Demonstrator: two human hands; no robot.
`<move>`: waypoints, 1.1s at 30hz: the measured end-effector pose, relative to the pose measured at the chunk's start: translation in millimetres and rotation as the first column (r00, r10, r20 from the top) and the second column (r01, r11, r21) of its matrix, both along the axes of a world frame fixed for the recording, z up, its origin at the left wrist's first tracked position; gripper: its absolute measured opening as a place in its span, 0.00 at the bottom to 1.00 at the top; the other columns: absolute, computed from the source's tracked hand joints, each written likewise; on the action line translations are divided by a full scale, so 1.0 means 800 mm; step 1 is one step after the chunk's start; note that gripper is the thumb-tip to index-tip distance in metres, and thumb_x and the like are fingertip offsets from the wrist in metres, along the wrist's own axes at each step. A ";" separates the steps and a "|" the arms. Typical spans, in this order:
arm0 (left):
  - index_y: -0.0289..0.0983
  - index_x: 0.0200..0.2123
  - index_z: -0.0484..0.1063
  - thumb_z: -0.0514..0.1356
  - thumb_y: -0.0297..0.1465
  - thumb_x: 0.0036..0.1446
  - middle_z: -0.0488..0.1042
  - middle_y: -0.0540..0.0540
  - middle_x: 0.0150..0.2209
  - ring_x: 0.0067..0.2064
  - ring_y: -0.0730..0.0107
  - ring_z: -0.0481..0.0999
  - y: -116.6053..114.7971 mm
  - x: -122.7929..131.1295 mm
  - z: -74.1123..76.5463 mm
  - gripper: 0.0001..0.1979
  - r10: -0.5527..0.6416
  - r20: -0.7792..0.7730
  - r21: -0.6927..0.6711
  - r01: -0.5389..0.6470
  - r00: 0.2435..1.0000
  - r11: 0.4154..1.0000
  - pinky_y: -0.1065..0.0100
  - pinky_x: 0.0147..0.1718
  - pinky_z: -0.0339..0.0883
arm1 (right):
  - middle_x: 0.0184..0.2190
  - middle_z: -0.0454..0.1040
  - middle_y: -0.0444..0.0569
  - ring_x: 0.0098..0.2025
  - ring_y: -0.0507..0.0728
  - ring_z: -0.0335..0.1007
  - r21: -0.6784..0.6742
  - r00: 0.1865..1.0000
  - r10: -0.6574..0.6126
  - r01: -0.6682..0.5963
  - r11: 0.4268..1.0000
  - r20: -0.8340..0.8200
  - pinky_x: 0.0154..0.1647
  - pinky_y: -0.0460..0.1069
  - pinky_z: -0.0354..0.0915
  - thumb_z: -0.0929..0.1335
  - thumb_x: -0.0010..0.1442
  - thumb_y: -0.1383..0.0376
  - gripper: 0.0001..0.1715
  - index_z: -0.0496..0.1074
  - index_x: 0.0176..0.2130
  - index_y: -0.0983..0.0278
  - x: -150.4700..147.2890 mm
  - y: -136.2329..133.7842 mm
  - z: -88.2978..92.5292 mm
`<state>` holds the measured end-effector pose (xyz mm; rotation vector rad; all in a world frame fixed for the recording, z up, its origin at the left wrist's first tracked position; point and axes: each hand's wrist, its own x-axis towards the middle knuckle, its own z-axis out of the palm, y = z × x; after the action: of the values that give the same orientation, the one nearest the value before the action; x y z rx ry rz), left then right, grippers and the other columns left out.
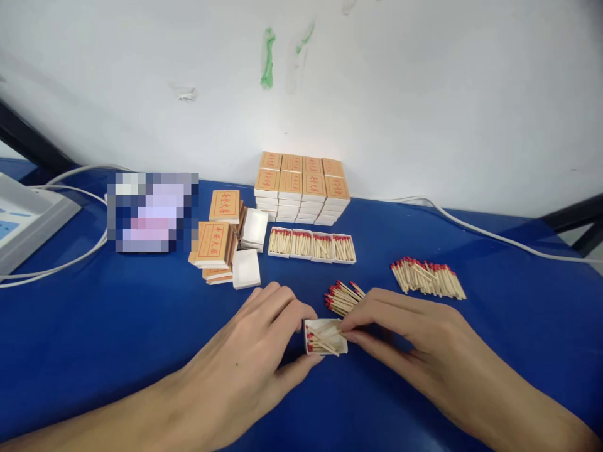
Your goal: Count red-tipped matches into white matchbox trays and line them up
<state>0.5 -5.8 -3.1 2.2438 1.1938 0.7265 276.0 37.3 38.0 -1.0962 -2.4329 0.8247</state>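
My left hand [257,342] grips a small white matchbox tray [308,351] by its left end, thumb at the near side and fingers at the far side. A few red-headed matches [325,343] lie loosely inside, heads to the left. At the tray's right end, my right hand [409,333] is closed in a pinch on matchsticks [335,329]; they are blurred and partly hidden by the fingertips. Just behind the right fingers sits a loose pile of matches [342,298], partly covered by the hand.
Filled trays [311,245] stand in a row before a stack of orange matchboxes [301,185]. Further left are more matchboxes [214,242] and empty white trays [246,270]. Another match pile [428,278] lies right. A white cable [490,238] runs along the wall; a blurred-out object [153,213] is left.
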 end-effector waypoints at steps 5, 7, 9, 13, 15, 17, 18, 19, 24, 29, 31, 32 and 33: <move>0.44 0.58 0.72 0.67 0.27 0.78 0.78 0.49 0.49 0.49 0.61 0.81 0.002 0.002 -0.001 0.12 0.038 0.023 0.023 -0.038 0.999 0.999 0.60 0.48 0.79 | 0.46 0.85 0.45 0.44 0.55 0.84 -0.101 0.992 0.127 -0.126 0.987 0.010 0.46 0.48 0.78 0.72 0.81 0.65 0.08 0.84 0.49 0.54 0.001 0.021 0.009; 0.45 0.58 0.72 0.66 0.28 0.79 0.78 0.49 0.49 0.48 0.62 0.81 0.003 0.003 -0.001 0.11 0.042 0.033 0.030 -0.043 0.999 0.999 0.62 0.48 0.79 | 0.45 0.84 0.44 0.44 0.54 0.83 -0.092 0.992 0.125 -0.127 0.988 -0.027 0.46 0.48 0.78 0.72 0.82 0.65 0.08 0.83 0.49 0.54 0.002 0.024 0.009; 0.45 0.59 0.72 0.66 0.29 0.79 0.79 0.49 0.48 0.48 0.62 0.81 0.004 0.003 0.000 0.10 0.046 0.037 0.034 -0.047 0.998 0.998 0.63 0.47 0.79 | 0.45 0.83 0.44 0.44 0.54 0.82 -0.072 0.992 0.109 -0.114 0.991 -0.069 0.46 0.47 0.78 0.72 0.82 0.66 0.06 0.82 0.50 0.55 0.003 0.023 0.005; 0.44 0.60 0.72 0.65 0.30 0.81 0.79 0.48 0.49 0.49 0.63 0.82 0.006 0.005 -0.001 0.10 0.051 0.005 0.047 -0.051 0.999 0.998 0.64 0.49 0.79 | 0.44 0.82 0.44 0.44 0.54 0.81 -0.058 0.991 0.075 -0.082 0.995 -0.111 0.46 0.47 0.76 0.74 0.81 0.64 0.03 0.82 0.50 0.56 0.003 0.015 -0.005; 0.44 0.60 0.72 0.65 0.30 0.81 0.79 0.49 0.49 0.48 0.64 0.81 0.006 0.006 -0.002 0.10 0.049 0.005 0.060 -0.049 0.999 0.997 0.64 0.49 0.78 | 0.43 0.81 0.44 0.44 0.53 0.80 -0.041 0.989 0.064 -0.070 0.997 -0.137 0.46 0.47 0.76 0.74 0.81 0.66 0.04 0.82 0.49 0.56 0.001 0.012 -0.011; 0.43 0.60 0.73 0.64 0.30 0.81 0.79 0.49 0.49 0.48 0.65 0.81 0.007 0.008 -0.003 0.09 0.042 0.027 0.067 -0.044 0.999 0.997 0.64 0.49 0.78 | 0.43 0.81 0.44 0.44 0.53 0.80 -0.036 0.986 0.055 -0.061 0.997 -0.159 0.47 0.47 0.76 0.73 0.81 0.68 0.06 0.81 0.49 0.57 0.000 0.008 -0.016; 0.43 0.60 0.73 0.64 0.30 0.82 0.79 0.49 0.50 0.48 0.65 0.81 0.007 0.009 -0.003 0.09 0.035 0.034 0.067 -0.037 0.999 0.997 0.64 0.50 0.77 | 0.42 0.81 0.43 0.44 0.53 0.80 -0.038 0.984 0.048 -0.055 0.998 -0.169 0.47 0.47 0.76 0.73 0.81 0.68 0.06 0.81 0.48 0.57 -0.001 0.007 -0.018; 0.43 0.60 0.73 0.64 0.29 0.82 0.79 0.49 0.50 0.49 0.65 0.81 0.007 0.010 -0.003 0.09 0.032 0.039 0.066 -0.035 0.999 0.997 0.64 0.51 0.77 | 0.42 0.81 0.43 0.44 0.53 0.80 -0.038 0.983 0.039 -0.046 0.998 -0.178 0.47 0.47 0.76 0.73 0.81 0.68 0.06 0.80 0.48 0.57 -0.001 0.006 -0.020; 0.44 0.60 0.74 0.64 0.28 0.82 0.80 0.50 0.50 0.49 0.66 0.81 0.008 0.010 -0.001 0.09 0.032 0.064 0.052 -0.035 0.997 0.998 0.65 0.52 0.76 | 0.40 0.82 0.44 0.42 0.54 0.79 0.045 0.980 0.019 -0.010 0.999 -0.198 0.44 0.48 0.75 0.73 0.82 0.65 0.06 0.81 0.47 0.59 0.000 0.005 -0.028; 0.44 0.59 0.74 0.67 0.30 0.80 0.79 0.50 0.50 0.49 0.67 0.81 0.010 0.012 -0.003 0.09 0.042 0.077 0.057 -0.047 0.996 0.997 0.66 0.50 0.76 | 0.39 0.81 0.44 0.41 0.53 0.78 0.105 0.971 0.037 -0.012 0.994 -0.237 0.43 0.48 0.74 0.74 0.81 0.67 0.05 0.80 0.47 0.60 0.000 0.011 -0.037; 0.44 0.58 0.75 0.67 0.31 0.81 0.79 0.50 0.50 0.49 0.67 0.81 0.010 0.012 -0.005 0.08 0.048 0.080 0.056 -0.053 0.996 0.997 0.66 0.50 0.76 | 0.39 0.81 0.44 0.41 0.53 0.77 0.112 0.963 0.051 -0.022 0.993 -0.263 0.42 0.48 0.73 0.73 0.82 0.66 0.03 0.80 0.49 0.60 -0.002 0.011 -0.037; 0.43 0.58 0.75 0.66 0.31 0.81 0.79 0.50 0.50 0.49 0.67 0.81 0.010 0.012 -0.006 0.07 0.050 0.082 0.054 -0.054 0.995 0.997 0.66 0.50 0.76 | 0.39 0.80 0.43 0.41 0.53 0.76 0.115 0.960 0.061 -0.031 0.993 -0.272 0.42 0.48 0.72 0.73 0.82 0.64 0.03 0.80 0.50 0.61 -0.003 0.010 -0.037; 0.43 0.58 0.75 0.66 0.31 0.81 0.79 0.50 0.51 0.50 0.67 0.81 0.010 0.011 -0.007 0.07 0.050 0.086 0.049 -0.054 0.995 0.997 0.66 0.50 0.76 | 0.38 0.80 0.43 0.41 0.53 0.74 0.120 0.959 0.071 -0.039 0.992 -0.274 0.43 0.49 0.72 0.74 0.82 0.63 0.04 0.79 0.51 0.61 -0.004 0.008 -0.036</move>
<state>9.5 2.2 -8.6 2.2070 1.2093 0.8734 273.1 43.8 9.2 -0.8138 -2.2515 0.7882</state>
